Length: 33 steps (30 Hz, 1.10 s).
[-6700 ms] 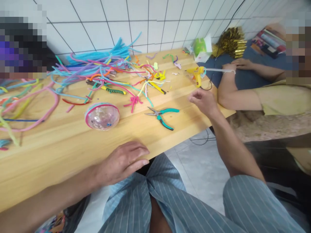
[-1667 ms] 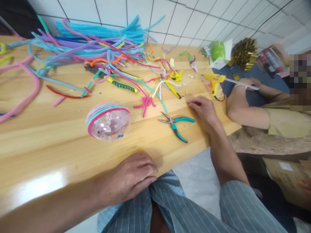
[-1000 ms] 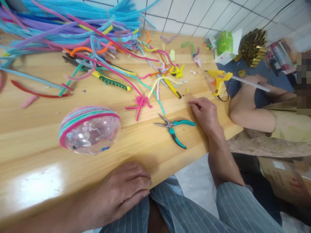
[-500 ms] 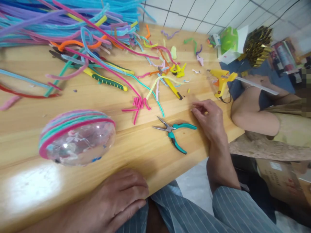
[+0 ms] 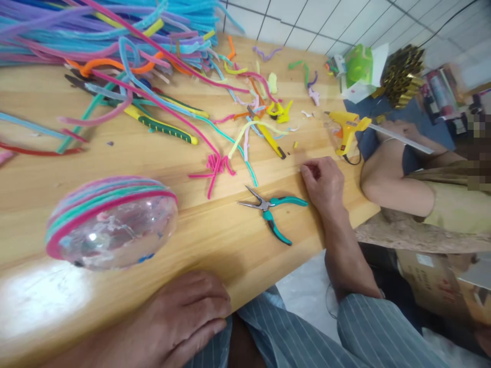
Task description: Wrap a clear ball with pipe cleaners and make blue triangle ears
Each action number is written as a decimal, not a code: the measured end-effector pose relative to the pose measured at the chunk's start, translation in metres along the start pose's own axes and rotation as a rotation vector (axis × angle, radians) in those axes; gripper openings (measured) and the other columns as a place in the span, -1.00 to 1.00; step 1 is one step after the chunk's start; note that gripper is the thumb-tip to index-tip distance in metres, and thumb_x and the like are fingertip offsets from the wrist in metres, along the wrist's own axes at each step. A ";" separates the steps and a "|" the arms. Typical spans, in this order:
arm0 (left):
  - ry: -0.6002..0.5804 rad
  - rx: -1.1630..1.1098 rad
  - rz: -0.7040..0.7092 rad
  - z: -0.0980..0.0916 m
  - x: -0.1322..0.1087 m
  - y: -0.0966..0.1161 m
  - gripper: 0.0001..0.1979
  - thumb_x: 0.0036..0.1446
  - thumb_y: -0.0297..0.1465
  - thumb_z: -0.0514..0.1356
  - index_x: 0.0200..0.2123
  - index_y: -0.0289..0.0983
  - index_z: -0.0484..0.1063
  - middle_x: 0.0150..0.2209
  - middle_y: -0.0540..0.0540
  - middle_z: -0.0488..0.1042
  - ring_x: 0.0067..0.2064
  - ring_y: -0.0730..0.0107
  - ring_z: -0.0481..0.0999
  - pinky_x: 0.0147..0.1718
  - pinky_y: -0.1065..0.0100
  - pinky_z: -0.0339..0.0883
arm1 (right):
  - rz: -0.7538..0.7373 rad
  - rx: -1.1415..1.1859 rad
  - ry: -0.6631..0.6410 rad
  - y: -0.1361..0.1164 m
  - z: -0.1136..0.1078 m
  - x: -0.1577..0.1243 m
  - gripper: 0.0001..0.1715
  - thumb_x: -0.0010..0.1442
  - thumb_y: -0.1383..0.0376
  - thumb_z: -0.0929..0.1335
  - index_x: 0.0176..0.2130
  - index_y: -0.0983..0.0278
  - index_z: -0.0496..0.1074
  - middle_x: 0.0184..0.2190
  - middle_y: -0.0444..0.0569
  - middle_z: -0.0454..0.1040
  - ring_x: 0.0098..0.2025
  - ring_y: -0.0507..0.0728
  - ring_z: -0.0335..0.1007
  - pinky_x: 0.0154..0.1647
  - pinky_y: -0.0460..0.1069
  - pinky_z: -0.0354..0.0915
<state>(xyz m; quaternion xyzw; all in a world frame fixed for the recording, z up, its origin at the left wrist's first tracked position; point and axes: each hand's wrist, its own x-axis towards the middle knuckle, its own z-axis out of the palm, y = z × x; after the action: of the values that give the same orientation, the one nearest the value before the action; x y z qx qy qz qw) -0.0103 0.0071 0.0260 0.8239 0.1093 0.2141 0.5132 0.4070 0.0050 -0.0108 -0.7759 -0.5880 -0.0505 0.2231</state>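
My left hand (image 5: 187,312) lies palm down on the table's near edge, fingers side by side and bent a little over the rim, with nothing seen in it. Loosely curled, my right hand (image 5: 325,184) rests on its side on the wood, and no object shows in its fingers. Just left of it lie needle-nose pliers (image 5: 264,205) with teal handles, jaws apart. A clear plastic dome (image 5: 115,240), banded along its top with pink, green and blue pipe cleaners, sits beyond my left hand. Behind the pliers is a twisted pink pipe cleaner piece (image 5: 217,163).
A heap of pipe cleaners (image 5: 184,30) fills the far left. Green-and-yellow-handled pliers (image 5: 164,128), a yellow cutter knife (image 5: 270,138) and scraps lie mid-table. A yellow glue gun (image 5: 348,128) stands at the right, near another person's arm (image 5: 406,134).
The view has shifted slightly, so the dome and pipe cleaners appear farther left. My right hand's fingers have curled in slightly; my left hand stays in place.
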 end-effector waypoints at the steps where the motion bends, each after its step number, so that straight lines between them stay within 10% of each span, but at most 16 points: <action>1: 0.001 -0.001 0.000 0.000 0.000 0.000 -0.74 0.62 -0.35 0.02 0.08 -0.15 0.52 -0.08 -0.05 0.73 -0.04 0.48 0.74 -0.01 0.58 0.58 | 0.015 0.008 0.007 0.000 0.000 0.000 -0.87 0.38 0.19 0.38 -0.20 0.16 0.53 -0.26 0.01 0.57 -0.26 0.20 0.47 -0.10 0.15 0.46; 33: -0.049 -0.084 -0.026 0.006 -0.008 -0.004 -0.84 0.50 -0.50 0.20 0.04 -0.22 0.55 -0.10 -0.10 0.68 -0.07 0.43 0.68 -0.06 0.48 0.58 | 0.168 0.160 -0.152 -0.005 -0.005 0.008 -0.91 0.19 0.21 0.43 -0.34 0.17 0.51 -0.43 -0.10 0.51 -0.39 0.13 0.34 -0.28 0.06 0.27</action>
<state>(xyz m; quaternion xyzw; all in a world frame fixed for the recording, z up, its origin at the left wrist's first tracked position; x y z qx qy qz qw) -0.0147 0.0009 0.0180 0.8053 0.0985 0.1914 0.5524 0.4055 0.0113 -0.0025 -0.8036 -0.5384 0.0743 0.2426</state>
